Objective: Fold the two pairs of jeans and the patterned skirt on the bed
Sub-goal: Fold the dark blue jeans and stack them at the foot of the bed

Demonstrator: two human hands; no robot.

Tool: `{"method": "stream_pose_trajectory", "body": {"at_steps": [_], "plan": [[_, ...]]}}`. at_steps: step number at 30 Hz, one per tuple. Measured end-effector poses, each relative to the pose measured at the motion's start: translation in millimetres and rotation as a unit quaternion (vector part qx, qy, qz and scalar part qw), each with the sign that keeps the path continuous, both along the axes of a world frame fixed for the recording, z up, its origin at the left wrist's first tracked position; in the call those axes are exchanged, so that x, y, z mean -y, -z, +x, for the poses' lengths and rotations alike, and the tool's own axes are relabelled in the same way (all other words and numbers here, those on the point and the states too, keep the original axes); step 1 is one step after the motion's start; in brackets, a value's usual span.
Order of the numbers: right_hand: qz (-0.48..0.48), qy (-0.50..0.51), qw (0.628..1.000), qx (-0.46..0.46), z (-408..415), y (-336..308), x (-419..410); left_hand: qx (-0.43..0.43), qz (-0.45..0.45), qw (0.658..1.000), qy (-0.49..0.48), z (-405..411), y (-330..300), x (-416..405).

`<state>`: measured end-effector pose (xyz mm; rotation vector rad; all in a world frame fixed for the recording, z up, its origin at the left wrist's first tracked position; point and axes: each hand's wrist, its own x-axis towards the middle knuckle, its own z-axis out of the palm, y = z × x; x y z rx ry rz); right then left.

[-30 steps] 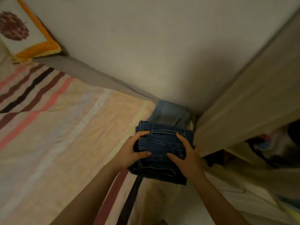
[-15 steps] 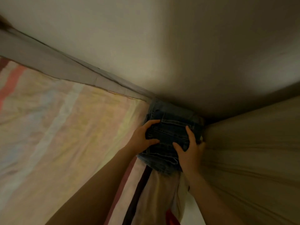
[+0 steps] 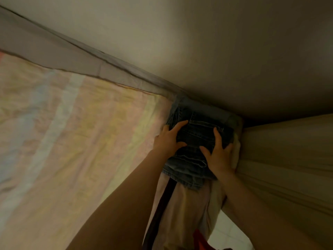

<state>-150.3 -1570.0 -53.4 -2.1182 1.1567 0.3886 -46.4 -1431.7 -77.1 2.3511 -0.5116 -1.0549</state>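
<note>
Where the striped bed sheet (image 3: 75, 134) meets the wall (image 3: 198, 42), folded dark jeans (image 3: 198, 134) lie stacked, apparently on a lighter pair (image 3: 207, 106). Left hand (image 3: 166, 139) and right hand (image 3: 219, 156) press flat on top, fingers spread.

My left hand (image 3: 168, 139) and right hand (image 3: 219, 156) cover much of the folded jeans (image 3: 196, 136); whatever lies under them is hidden. My forearms run off the bottom edge.

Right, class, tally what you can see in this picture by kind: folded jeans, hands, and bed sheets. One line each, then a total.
Folded jeans: 2, dark jeans stacked on lighter jeans
Hands: 2, left hand and right hand, both on the dark jeans
Striped sheet: 1
Total: 5
</note>
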Motion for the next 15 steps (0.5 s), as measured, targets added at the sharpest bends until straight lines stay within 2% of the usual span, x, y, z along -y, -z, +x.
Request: {"method": "stream_pose_trajectory", "body": {"at_steps": [5, 8, 11, 15], "plan": [[-0.006, -0.015, 0.999, -0.036, -2.9, -14.7, -4.3, 0.013, 0.040, 0.999, 0.026, -7.2, -21.3, -4.0], [-0.041, -0.040, 0.997, -0.055, -9.3, -37.7, -15.4, 0.034, 0.000, 0.999, -0.006, -18.8, -51.1, -16.9], [-0.067, -0.087, 0.994, -0.030, -23.1, -66.5, -35.0, 0.075, -0.033, 0.996, -0.047, -39.9, -85.6, -39.6], [-0.103, -0.179, 0.978, 0.012, -47.3, -115.0, -70.3, 0.131, -0.027, 0.986, -0.098, -82.1, -135.7, -79.8]]}}
